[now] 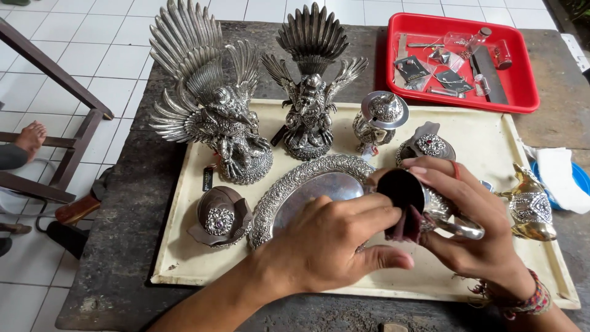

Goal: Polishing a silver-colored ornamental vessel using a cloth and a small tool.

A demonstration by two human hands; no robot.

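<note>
The right hand (470,230) grips an embossed silver cup (430,206) tilted on its side, dark mouth facing the left hand (332,243), whose fingers press a dark cloth (402,224) at the rim. Beneath lies an oval silver tray with a chased border (295,184), on a cream board (184,264). Behind stand two winged silver bird figures (212,104), and a red plastic tray of small tools (522,86) sits far right

two winged statues (209,117), one red tray (522,92)
</note>
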